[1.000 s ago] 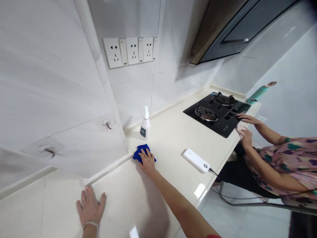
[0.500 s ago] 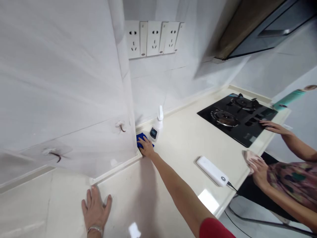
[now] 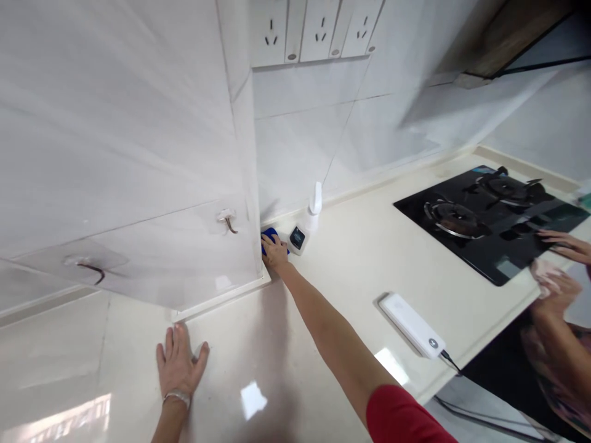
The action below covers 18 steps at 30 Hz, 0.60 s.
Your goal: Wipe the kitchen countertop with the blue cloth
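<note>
My right hand [image 3: 275, 252] reaches into the corner where the wall juts out and presses on a folded blue cloth [image 3: 269, 233]. Part of the cloth lies hidden under the fingers. Just right of it stands a white spray bottle [image 3: 306, 229] with a dark label, close to the back wall. My left hand [image 3: 179, 364] rests flat on the pale countertop [image 3: 221, 369], fingers spread, near the corner of the jutting wall. Nothing is in it.
A white oblong device with a cable [image 3: 410, 323] lies near the counter's front edge. Beyond it is a black gas hob [image 3: 489, 221]. A co-worker's hand [image 3: 556, 292] holds a pale cloth at far right. Wires [image 3: 92, 267] poke from the wall below the sockets [image 3: 318, 31].
The view has shifted, so the hob and co-worker sit farther right. My right hand and the blue cloth have moved slightly along the corner. The co-worker's cloth hand has moved nearer the hob.
</note>
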Each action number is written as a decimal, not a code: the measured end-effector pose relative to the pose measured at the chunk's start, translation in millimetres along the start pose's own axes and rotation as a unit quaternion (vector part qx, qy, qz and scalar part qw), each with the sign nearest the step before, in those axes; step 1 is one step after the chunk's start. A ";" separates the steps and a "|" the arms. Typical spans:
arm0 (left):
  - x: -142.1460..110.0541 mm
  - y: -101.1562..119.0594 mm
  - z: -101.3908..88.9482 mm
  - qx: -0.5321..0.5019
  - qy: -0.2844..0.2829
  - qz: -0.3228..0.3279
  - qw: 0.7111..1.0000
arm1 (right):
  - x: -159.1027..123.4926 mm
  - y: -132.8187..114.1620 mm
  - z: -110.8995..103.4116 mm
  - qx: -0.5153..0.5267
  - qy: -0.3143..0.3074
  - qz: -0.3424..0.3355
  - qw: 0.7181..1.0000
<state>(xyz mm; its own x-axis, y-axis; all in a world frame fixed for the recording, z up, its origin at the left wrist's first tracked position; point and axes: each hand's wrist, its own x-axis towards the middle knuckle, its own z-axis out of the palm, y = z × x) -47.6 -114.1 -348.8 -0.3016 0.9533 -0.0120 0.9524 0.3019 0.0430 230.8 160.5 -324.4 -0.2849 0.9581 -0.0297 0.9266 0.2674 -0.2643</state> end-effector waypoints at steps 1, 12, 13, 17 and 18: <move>0.5 0.1 0.0 -0.001 0.001 0.000 1.000 | -5.2 0.8 -0.2 -0.002 -0.001 0.001 1.000; 1.7 4.0 -8.0 -0.026 -0.009 0.004 1.000 | -125.5 -3.5 -7.6 -0.015 -0.009 0.033 0.999; 1.3 4.5 -9.7 -0.027 -0.009 0.004 1.000 | -140.1 -6.9 -7.6 -0.018 -0.010 0.042 0.999; -0.3 5.2 -12.9 -0.038 -0.001 0.014 0.999 | -194.3 -37.0 -0.7 -0.024 -0.012 0.071 0.997; -0.8 4.8 -12.7 -0.043 0.003 0.017 0.999 | -206.2 -50.1 3.0 -0.018 -0.014 0.072 0.997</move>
<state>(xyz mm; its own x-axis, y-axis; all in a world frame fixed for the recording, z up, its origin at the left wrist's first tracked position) -43.4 -113.5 -335.9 -0.2701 0.9628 -0.0038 0.9548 0.2683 0.1281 242.4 -50.8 -308.0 -0.1539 0.9838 -0.0924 0.9666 0.1305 -0.2205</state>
